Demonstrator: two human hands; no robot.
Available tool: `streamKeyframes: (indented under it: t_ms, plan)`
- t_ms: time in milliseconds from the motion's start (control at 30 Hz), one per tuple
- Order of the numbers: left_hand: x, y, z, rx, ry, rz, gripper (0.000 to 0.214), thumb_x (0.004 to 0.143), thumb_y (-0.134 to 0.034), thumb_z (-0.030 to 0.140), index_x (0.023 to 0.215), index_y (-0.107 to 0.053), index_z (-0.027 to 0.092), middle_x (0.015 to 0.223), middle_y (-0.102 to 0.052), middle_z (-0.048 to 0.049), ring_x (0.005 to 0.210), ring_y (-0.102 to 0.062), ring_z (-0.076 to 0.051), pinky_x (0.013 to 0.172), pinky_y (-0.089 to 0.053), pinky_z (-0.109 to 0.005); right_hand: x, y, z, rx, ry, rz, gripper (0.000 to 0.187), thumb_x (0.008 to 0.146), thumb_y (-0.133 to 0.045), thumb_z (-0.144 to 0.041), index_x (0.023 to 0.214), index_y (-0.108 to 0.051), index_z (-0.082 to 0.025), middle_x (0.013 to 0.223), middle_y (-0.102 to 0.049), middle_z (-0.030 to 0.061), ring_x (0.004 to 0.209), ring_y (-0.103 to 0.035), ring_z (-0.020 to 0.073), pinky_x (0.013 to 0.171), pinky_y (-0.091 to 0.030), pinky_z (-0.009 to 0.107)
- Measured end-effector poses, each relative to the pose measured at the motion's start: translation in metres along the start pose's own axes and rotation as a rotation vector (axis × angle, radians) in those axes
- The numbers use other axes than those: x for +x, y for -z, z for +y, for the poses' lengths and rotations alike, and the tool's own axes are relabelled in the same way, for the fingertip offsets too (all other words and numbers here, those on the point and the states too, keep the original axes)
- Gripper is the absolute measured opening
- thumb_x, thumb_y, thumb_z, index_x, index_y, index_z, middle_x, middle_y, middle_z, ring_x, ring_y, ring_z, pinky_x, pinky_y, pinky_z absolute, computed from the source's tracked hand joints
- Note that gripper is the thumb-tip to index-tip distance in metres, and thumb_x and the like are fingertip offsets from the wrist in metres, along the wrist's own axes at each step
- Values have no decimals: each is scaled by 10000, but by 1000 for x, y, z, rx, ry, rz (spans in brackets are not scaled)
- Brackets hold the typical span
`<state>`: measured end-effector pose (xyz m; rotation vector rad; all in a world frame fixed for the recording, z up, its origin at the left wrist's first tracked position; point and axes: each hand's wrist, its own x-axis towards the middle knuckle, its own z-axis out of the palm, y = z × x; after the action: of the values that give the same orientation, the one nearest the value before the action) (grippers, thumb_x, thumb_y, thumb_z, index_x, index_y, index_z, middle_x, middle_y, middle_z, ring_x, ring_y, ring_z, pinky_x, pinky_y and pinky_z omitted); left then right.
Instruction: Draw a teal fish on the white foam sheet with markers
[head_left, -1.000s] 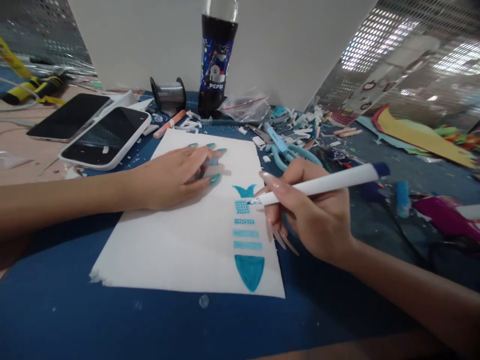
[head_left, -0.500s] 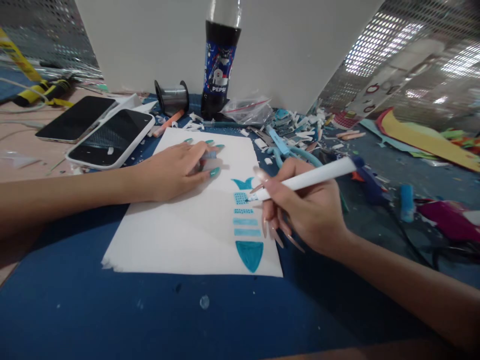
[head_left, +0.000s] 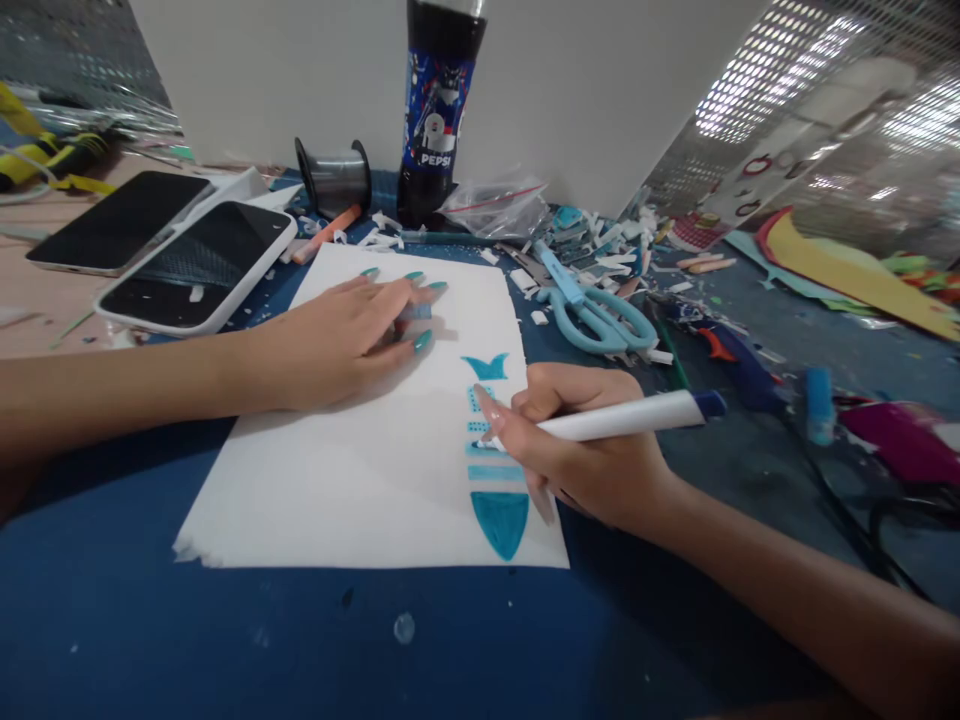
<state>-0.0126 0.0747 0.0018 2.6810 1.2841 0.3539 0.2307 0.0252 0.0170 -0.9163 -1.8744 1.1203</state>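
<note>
A white sheet of paper lies on the blue table, with a teal drawing of stacked shapes near its right edge. My right hand grips a white marker with a dark blue cap, its tip on the dotted bars of the drawing. My left hand rests flat on the upper part of the sheet, fingers stretched out, teal nails showing. A small pale blue piece lies partly under its fingertips.
Two phones lie at the left. A wire spool, a Pepsi bottle and a plastic bag stand at the back. Light blue scissors, paper scraps, coloured sheets and cables crowd the right side.
My right hand has moved down the drawing, from the dotted square near the top to the bars below. The marker now lies flatter. My left hand stays on the sheet.
</note>
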Motion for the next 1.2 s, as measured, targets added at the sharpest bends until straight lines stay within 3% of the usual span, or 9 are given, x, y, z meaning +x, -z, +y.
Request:
streamKeyframes:
  t_ms: [133, 400, 700, 1033, 1200]
  plan:
    - [1, 2, 2, -1, 13, -16, 576, 1025, -267, 442, 1431, -405, 58, 1415, -563, -200, 1275, -536, -336, 1036, -443, -476, 0, 1, 3, -1, 23, -41, 464, 853, -608, -103, 547, -284, -235, 443, -348, -73, 409, -381, 93, 463, -408, 258]
    - [3, 1, 2, -4, -12, -12, 539, 1023, -259, 423, 1391, -416, 63, 1483, -524, -185, 1260, -556, -320, 1084, -388, -469, -1, 2, 4, -76, 100, -43, 436, 872, -574, -63, 531, -346, -212, 459, -372, -71, 408, -342, 66, 423, -313, 238]
    - [3, 3, 5, -8, 44, -36, 567, 1010, -264, 454, 1389, -437, 70, 1405, -564, -190, 1247, -544, -338, 1031, -441, -499, 0, 1, 3, -111, 185, -22, 426, 856, -562, -9, 538, -345, -192, 467, -368, -78, 403, -313, 46, 416, -280, 232]
    - [3, 3, 6, 8, 32, -22, 544, 1016, -239, 444, 1368, -436, 77, 1400, -574, -181, 1215, -564, -318, 1027, -440, -479, -1, 4, 1, -148, 191, -64, 441, 843, -564, 15, 534, -330, -193, 462, -386, -70, 405, -345, 49, 407, -280, 231]
    - [3, 2, 6, 13, 31, -29, 548, 1016, -236, 450, 1367, -435, 79, 1377, -585, -175, 1213, -568, -309, 1047, -424, -472, 0, 3, 1, -151, 189, -73, 447, 847, -561, 12, 552, -296, -194, 476, -327, -77, 402, -292, 48, 406, -254, 238]
